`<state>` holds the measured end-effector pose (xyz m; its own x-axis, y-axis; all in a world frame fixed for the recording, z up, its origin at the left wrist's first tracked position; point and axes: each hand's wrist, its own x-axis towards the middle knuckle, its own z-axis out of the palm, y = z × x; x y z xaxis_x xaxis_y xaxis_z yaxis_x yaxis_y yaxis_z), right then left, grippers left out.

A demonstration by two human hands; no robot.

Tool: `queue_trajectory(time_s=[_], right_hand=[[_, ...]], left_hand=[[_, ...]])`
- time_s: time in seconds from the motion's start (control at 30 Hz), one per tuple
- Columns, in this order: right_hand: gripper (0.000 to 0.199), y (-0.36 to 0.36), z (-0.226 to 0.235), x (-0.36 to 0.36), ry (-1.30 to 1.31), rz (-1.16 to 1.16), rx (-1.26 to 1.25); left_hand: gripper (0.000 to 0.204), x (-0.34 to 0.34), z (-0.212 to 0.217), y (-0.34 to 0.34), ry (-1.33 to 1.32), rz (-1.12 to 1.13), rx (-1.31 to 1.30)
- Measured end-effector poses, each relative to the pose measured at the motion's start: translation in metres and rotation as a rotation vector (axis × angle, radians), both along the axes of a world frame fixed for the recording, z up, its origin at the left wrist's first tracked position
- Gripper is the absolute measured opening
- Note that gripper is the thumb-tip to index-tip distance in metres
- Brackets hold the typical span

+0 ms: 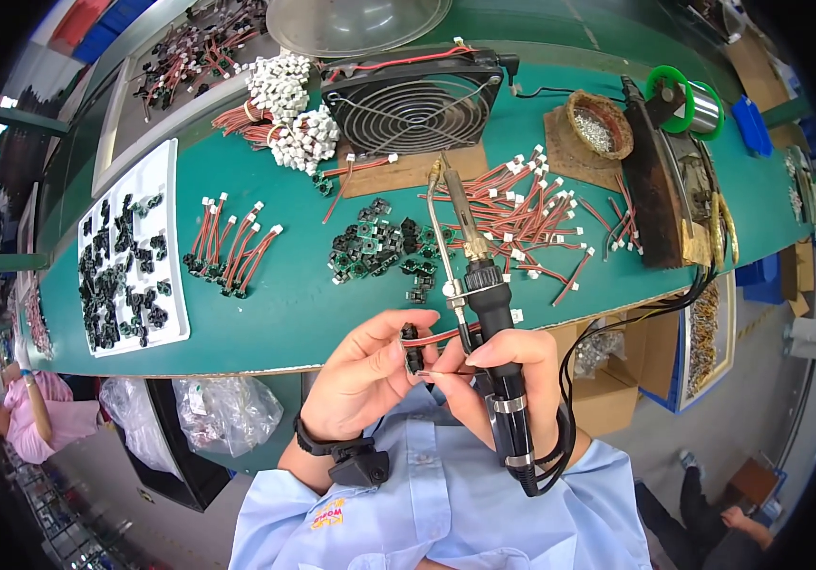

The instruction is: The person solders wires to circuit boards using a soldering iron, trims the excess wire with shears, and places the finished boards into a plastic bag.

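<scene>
My left hand (358,366) pinches a small black circuit-board part (412,350) just off the near edge of the bench. In my right hand (529,366) is a soldering iron (489,294) with a thin metal feed tube along its side, tip pointing away from me. The right fingertips are also at a red-and-black wire lead (446,336) that runs up to the black part; its joint there is too small to make out. Beyond my hands lie a pile of small black and green boards (370,247) and many loose red leads with white plugs (522,214).
A black fan (417,109) stands at the back beside bundled leads (301,133). To the right are a round tin (598,125), a solder spool (702,109) and a dark metal block (653,190). A white tray of boards (165,247) and finished leads (237,252) lie left.
</scene>
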<state>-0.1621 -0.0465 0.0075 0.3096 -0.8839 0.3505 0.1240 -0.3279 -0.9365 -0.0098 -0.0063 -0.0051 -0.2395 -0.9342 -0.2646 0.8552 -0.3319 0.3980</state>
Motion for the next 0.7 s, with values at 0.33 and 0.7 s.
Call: queue_trajectory(time_s=[0.33,0.7], right_hand=[[0.042,-0.004,0.01,-0.004,0.149,0.145,-0.082],[0.043,-0.006,0.009,-0.006,0.159,0.144,-0.092]], left_hand=[[0.028,0.002,-0.012,0.003,0.118,-0.021,-0.055],[0.028,0.001,-0.009,0.003,0.065,-0.023,-0.03]])
